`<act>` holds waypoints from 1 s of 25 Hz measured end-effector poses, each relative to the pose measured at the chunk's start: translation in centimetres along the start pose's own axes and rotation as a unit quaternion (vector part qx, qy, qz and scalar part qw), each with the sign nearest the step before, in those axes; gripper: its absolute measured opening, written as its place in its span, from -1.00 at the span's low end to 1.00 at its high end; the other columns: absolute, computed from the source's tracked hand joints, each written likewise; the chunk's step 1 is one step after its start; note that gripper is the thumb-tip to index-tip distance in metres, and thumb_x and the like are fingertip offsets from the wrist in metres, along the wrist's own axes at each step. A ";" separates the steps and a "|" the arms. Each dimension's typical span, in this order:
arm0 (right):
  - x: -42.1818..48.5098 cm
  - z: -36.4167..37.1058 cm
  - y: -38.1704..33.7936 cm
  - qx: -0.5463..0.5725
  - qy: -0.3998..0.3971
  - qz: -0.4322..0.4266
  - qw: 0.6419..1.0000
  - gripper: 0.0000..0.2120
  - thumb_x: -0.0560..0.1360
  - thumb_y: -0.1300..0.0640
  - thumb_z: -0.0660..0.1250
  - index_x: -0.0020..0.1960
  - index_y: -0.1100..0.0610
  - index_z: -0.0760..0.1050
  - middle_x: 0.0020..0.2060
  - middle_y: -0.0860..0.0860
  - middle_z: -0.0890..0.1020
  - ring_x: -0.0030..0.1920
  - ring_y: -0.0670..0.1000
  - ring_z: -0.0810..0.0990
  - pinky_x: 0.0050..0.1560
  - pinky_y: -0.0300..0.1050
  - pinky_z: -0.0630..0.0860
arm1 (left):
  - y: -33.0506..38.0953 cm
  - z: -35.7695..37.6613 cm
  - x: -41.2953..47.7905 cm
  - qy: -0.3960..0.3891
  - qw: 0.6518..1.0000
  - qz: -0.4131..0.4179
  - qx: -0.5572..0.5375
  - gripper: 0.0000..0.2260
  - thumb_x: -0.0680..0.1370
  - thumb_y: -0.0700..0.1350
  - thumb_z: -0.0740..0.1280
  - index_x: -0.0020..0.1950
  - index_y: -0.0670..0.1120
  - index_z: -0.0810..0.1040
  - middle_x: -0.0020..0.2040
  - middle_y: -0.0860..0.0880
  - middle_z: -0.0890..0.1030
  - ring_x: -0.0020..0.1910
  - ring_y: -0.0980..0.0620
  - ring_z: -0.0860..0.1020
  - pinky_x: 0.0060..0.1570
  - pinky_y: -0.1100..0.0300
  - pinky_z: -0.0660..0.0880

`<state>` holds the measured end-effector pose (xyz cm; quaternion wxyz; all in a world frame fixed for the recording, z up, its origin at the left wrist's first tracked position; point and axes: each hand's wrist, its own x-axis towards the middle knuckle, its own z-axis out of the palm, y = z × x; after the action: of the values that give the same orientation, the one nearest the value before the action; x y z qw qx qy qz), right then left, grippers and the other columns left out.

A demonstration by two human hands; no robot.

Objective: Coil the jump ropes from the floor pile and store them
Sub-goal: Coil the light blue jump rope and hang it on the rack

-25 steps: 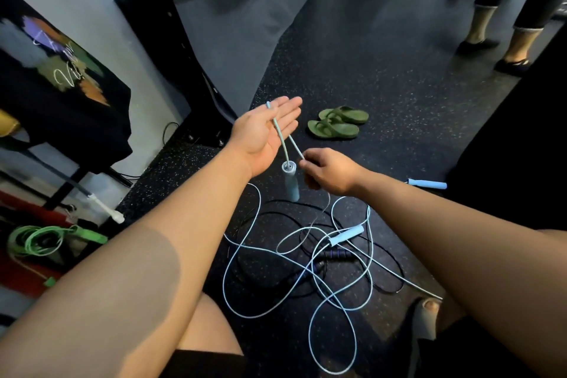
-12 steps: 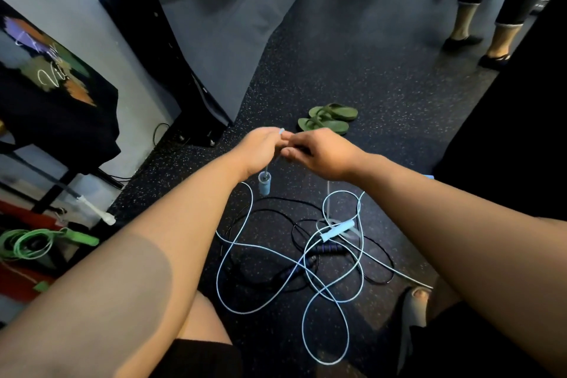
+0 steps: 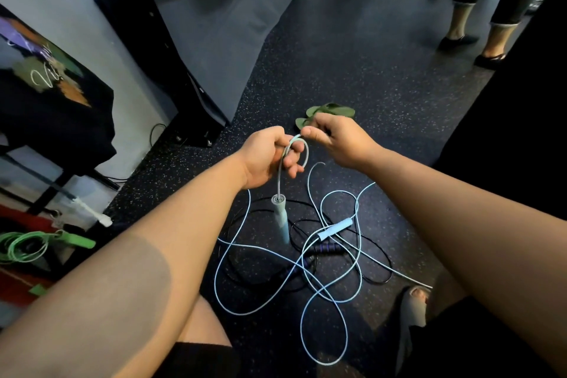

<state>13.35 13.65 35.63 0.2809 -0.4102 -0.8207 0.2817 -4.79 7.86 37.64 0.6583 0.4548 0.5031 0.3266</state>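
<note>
While in two hands point(image 3: 265, 159) point(image 3: 339, 139), one blue loop point(image 3: 306, 152); below, two handles point(image 3: 280, 218) point(image 3: 334, 228).

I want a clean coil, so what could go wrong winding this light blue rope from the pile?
The light blue rope on the floor crosses the black rope; pulling more in may drag or knot both. The loop between left hand and right hand looks small, so coils may kink. The hanging handle could swing and loosen it.

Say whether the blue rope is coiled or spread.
Mostly spread: one small loop in the left hand, the rest of the rope sprawled below.
</note>
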 end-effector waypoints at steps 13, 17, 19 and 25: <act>-1.3 2.4 0.4 -0.024 -0.126 0.116 0.985 -0.71 0.68 0.01 0.12 0.05 0.14 0.54 -0.40 -0.10 0.45 -0.38 -0.15 0.45 -0.29 -0.16 0.31 | 1.4 -1.2 0.2 -0.057 0.934 0.124 -0.331 -0.34 0.44 0.02 0.06 0.38 -0.41 0.41 0.40 -0.29 0.51 0.42 -0.22 0.46 0.52 0.00 0.23; -1.6 2.4 -0.4 -0.075 -0.166 0.078 0.980 -0.72 0.67 -0.01 0.12 0.05 0.13 0.53 -0.31 -0.10 0.50 -0.24 -0.03 0.51 -0.22 -0.12 0.34 | 1.5 -2.0 0.6 0.001 0.950 0.128 -0.286 -0.28 0.43 0.08 0.05 0.43 -0.37 0.38 0.40 -0.25 0.52 0.48 -0.17 0.40 0.54 0.00 0.12; -1.6 2.4 -0.7 -0.095 -0.180 0.047 0.978 -0.72 0.67 -0.02 0.13 0.04 0.11 0.55 -0.28 -0.11 0.52 -0.17 0.00 0.53 -0.15 -0.10 0.36 | 1.4 -2.5 0.9 0.039 0.957 0.125 -0.260 -0.32 0.49 0.08 0.01 0.42 -0.39 0.36 0.37 -0.27 0.54 0.48 -0.19 0.39 0.56 -0.03 0.08; -0.9 1.4 -2.2 -0.163 -0.131 -0.061 0.976 -0.73 0.63 -0.05 0.20 -0.03 0.10 0.57 -0.21 0.05 0.65 -0.24 0.11 0.57 -0.21 0.01 0.47 | 0.0 -1.4 1.6 0.107 0.992 0.060 -0.041 -0.53 0.61 0.05 -0.04 0.29 -0.29 0.31 0.04 -0.27 0.67 0.10 -0.11 0.61 0.44 -0.02 0.28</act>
<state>11.68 11.42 35.97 0.1168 -0.3592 -0.9087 0.1777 -5.73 9.67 36.90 0.5982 0.4189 0.5284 0.4328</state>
